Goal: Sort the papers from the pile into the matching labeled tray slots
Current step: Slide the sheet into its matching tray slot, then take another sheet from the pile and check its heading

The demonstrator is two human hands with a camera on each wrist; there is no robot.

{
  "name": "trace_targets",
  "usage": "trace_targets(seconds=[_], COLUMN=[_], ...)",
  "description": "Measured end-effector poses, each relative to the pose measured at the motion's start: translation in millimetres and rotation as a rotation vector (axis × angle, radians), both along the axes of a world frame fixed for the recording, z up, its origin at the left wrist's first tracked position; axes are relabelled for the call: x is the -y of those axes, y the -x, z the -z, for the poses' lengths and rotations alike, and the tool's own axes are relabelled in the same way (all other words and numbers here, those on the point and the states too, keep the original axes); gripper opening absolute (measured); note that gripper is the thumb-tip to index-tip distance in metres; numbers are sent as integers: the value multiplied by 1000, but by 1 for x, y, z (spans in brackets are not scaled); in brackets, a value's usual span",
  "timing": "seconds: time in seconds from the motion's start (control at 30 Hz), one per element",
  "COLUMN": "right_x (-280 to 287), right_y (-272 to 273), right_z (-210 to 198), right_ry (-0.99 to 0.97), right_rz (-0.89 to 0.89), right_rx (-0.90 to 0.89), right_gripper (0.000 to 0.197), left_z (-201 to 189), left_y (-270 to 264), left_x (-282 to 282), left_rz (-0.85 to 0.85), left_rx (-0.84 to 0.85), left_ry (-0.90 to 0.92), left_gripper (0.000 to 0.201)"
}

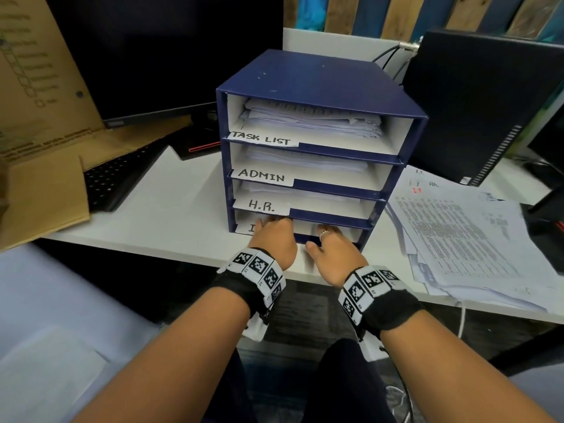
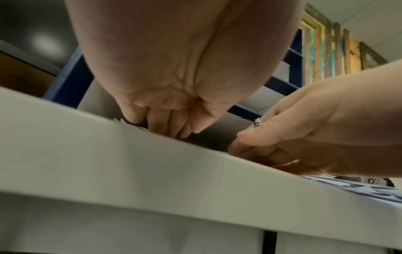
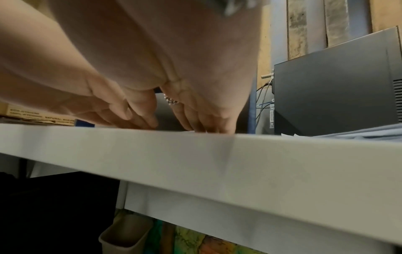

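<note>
A dark blue tray stack (image 1: 320, 83) stands on the white desk (image 1: 171, 221) with slots labeled TASK LIST (image 1: 262, 138), ADMIN (image 1: 261, 176) and H.R. (image 1: 261, 206). My left hand hides most of the bottom slot's label (image 1: 247, 228). Both hands reach into that bottom slot. My left hand (image 1: 274, 230) and right hand (image 1: 331, 245) lie with straight fingers (image 2: 167, 127) (image 3: 195, 123) flat on white paper (image 1: 302, 228) inside it. The fingertips are hidden in the slot. The paper pile (image 1: 457, 233) lies to the right of the tray stack.
A dark monitor (image 1: 152, 56) and black keyboard (image 1: 119, 175) sit at the back left, beside an open cardboard box (image 1: 39, 132). A black computer tower (image 1: 482, 102) stands at the back right. The desk's front edge (image 3: 217, 154) runs under my wrists.
</note>
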State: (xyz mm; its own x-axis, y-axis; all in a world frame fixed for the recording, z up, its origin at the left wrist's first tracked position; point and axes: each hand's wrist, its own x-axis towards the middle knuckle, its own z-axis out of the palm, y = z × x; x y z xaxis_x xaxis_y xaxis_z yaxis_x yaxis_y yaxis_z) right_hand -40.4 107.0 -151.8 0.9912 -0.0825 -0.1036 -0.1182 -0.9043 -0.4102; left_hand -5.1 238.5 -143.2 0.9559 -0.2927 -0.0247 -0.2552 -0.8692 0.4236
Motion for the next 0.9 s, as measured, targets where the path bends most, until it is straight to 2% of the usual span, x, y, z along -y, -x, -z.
trace_targets(seconds=[0.13, 0.33, 0.4, 0.5, 0.57, 0.67, 0.8, 0.9], right_x=[6, 33, 53, 88, 116, 157, 184, 190], right_y=[1, 27, 38, 52, 55, 56, 61, 68], right_z=[0, -15, -24, -35, -39, -35, -21, -20], right_ry=[-58, -204, -283, -358, -186, 71, 153, 290], right_rz=[24, -43, 14, 213, 338, 437, 415, 425], right_rx=[33, 130, 146, 189, 243, 179, -15, 65], right_gripper=[19, 20, 22, 26, 27, 25, 29, 29], left_z=[2, -3, -6, -5, -4, 1, 11, 13], left_y=[2, 26, 32, 38, 43, 52, 46, 30], left_x=[0, 34, 49, 74, 95, 130, 172, 192], left_rz=[-17, 98, 147, 201, 242, 313, 305, 231], left_rx=[-7, 159, 170, 116, 50, -44, -110, -171], left_ry=[57, 148, 182, 239, 285, 324, 322, 332], left_gripper=[29, 23, 20, 23, 27, 30, 43, 41])
